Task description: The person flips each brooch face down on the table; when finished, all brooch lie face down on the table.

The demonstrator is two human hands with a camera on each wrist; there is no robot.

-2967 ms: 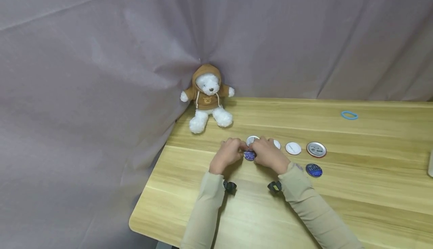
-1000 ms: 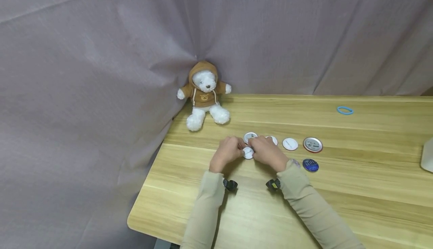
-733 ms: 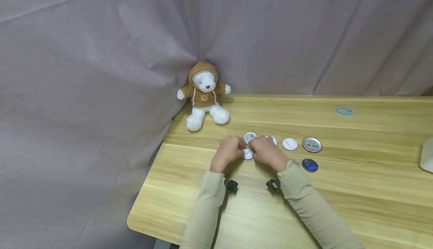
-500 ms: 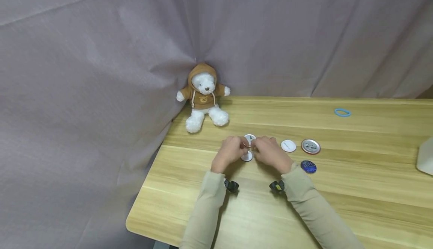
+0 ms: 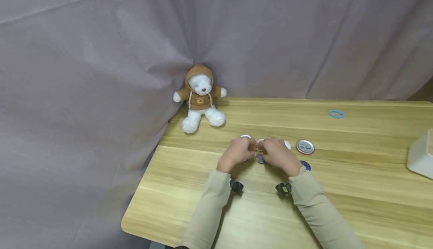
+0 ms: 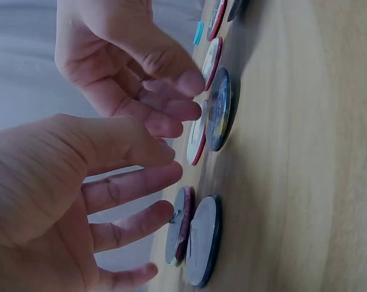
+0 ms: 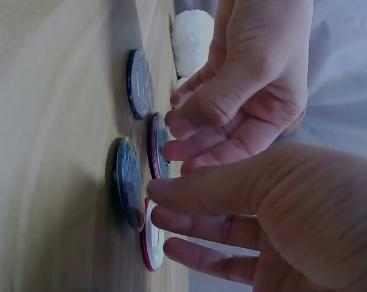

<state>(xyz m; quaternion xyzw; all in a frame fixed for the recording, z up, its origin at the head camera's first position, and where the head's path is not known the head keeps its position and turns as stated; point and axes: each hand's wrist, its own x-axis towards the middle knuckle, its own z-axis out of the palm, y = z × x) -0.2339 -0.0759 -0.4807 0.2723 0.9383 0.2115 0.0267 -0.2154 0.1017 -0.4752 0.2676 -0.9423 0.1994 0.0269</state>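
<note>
Both hands hover low over round pin badges in the head view. A badge with a purple patterned face (image 5: 260, 158) lies between them, its dark rim showing in the left wrist view. My right hand (image 5: 278, 155) has its thumb tip right at that badge's edge in the right wrist view, fingers loosely bent. My left hand (image 5: 238, 153) is to the left, fingers spread and nothing between them. Below its fingers lies a badge with its pale back up (image 6: 202, 240), beside another back-up badge (image 6: 179, 225). A red-rimmed white badge (image 7: 153, 236) sits just behind the patterned one.
Farther right are a white badge (image 5: 287, 144), a silver-backed badge (image 5: 305, 147) and a blue badge (image 5: 305, 165) partly behind the right wrist. A blue band (image 5: 336, 114) lies toward the back. A plush bear (image 5: 200, 96) sits back left; a white container (image 5: 421, 155) stands right.
The near-left badge went from purple face up to white back up between 3 and 1 seconds ago. Since then both hands have left it and shifted right to the patterned badge.
</note>
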